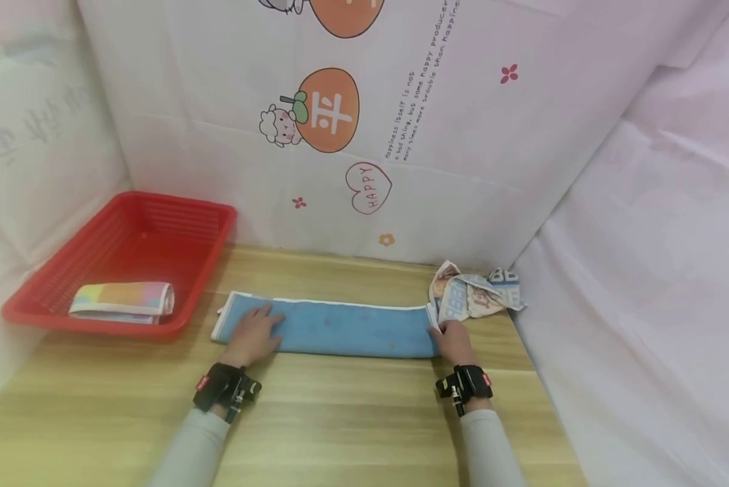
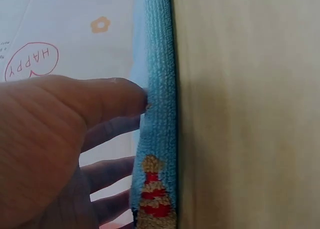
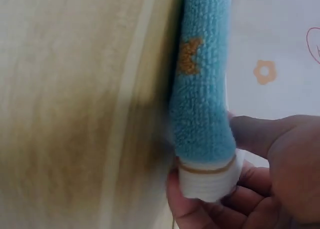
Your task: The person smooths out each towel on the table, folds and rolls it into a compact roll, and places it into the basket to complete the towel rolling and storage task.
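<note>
A blue towel (image 1: 352, 329) with white edging lies folded into a long strip across the table. On its left end rests my left hand (image 1: 255, 336), fingers spread over the top. In the left wrist view the thumb (image 2: 117, 96) touches the folded edge, near a red and tan pattern. My right hand (image 1: 456, 343) grips the strip's right end. The right wrist view shows that thumb (image 3: 252, 134) on the upper face and fingers curled around the white hem (image 3: 207, 181).
A red basket (image 1: 212, 270) stands at the back left, with a folded multicoloured cloth (image 1: 121, 299) inside. Just beyond my right hand, a crumpled printed cloth (image 1: 477, 295) lies by the back right corner. White printed sheets (image 1: 450, 189) hang around the table (image 1: 340, 419).
</note>
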`<action>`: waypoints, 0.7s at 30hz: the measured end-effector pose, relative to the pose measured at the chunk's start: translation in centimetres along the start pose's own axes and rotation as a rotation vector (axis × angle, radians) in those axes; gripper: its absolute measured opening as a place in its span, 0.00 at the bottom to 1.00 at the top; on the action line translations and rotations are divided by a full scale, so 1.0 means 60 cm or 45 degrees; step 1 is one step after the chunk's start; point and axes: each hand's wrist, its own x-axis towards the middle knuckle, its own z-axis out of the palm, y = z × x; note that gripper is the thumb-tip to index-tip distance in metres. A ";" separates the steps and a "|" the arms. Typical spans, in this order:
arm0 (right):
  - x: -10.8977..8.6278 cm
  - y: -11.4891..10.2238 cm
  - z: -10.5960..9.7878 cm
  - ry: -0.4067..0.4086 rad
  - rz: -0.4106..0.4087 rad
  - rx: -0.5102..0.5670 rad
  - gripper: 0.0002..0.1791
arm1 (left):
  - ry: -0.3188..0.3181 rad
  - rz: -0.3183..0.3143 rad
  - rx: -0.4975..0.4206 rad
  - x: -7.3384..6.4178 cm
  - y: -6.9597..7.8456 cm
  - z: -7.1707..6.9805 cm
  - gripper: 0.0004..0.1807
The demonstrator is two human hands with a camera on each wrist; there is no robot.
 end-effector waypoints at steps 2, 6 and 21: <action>-0.004 -0.005 -0.006 -0.020 0.021 0.012 0.19 | -0.002 0.005 0.003 -0.002 -0.002 0.004 0.25; -0.011 -0.017 -0.027 -0.046 0.059 0.024 0.12 | 0.001 0.011 -0.031 -0.002 -0.006 0.006 0.25; -0.022 -0.030 -0.103 0.129 0.037 0.132 0.10 | 0.030 0.081 -0.212 0.022 0.023 0.045 0.24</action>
